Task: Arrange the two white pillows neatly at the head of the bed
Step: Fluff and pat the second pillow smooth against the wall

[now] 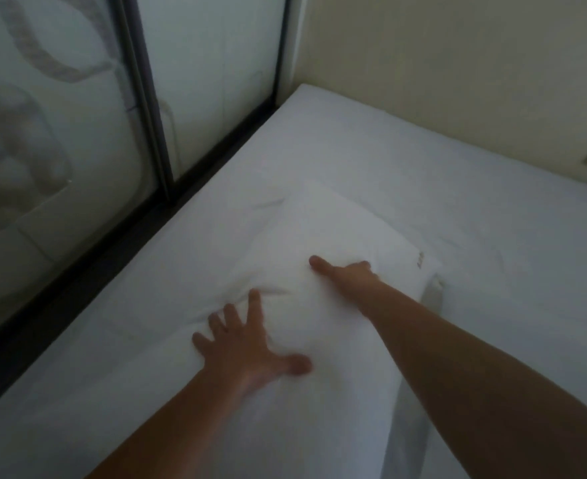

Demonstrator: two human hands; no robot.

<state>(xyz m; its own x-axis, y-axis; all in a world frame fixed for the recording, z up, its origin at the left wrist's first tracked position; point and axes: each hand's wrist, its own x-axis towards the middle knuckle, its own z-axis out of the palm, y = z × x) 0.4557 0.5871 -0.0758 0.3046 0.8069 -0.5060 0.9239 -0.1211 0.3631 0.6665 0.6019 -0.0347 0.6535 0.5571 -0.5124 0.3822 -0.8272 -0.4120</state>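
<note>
I am pressing my left hand (247, 350) flat on the near end of a white pillow (323, 257), fingers spread wide and gripping nothing. My right hand (345, 274) is reaching further along the same pillow; the thumb is lying on top, and the fingers seem to be curling over the far side, though blur is keeping me from telling whether they are pinching the cloth or only resting there. The pillow is lying under both my hands on the bed (492, 216), running away from me at a slant toward the corner beyond my fingertips, where the cream wall (458, 63) is meeting the dark-framed glass panel (60, 133) off past my left hand. I am seeing only this one pillow; a second one is not showing.

It looks soft and light: the cover is wrinkling and sinking around my left palm. I am judging that it will slump if lifted by one corner, so taking hold at the two side edges, or sliding it flat with open palms, should keep it square. The cover may slip over the sheet easily, so a light push ought to do.
</note>
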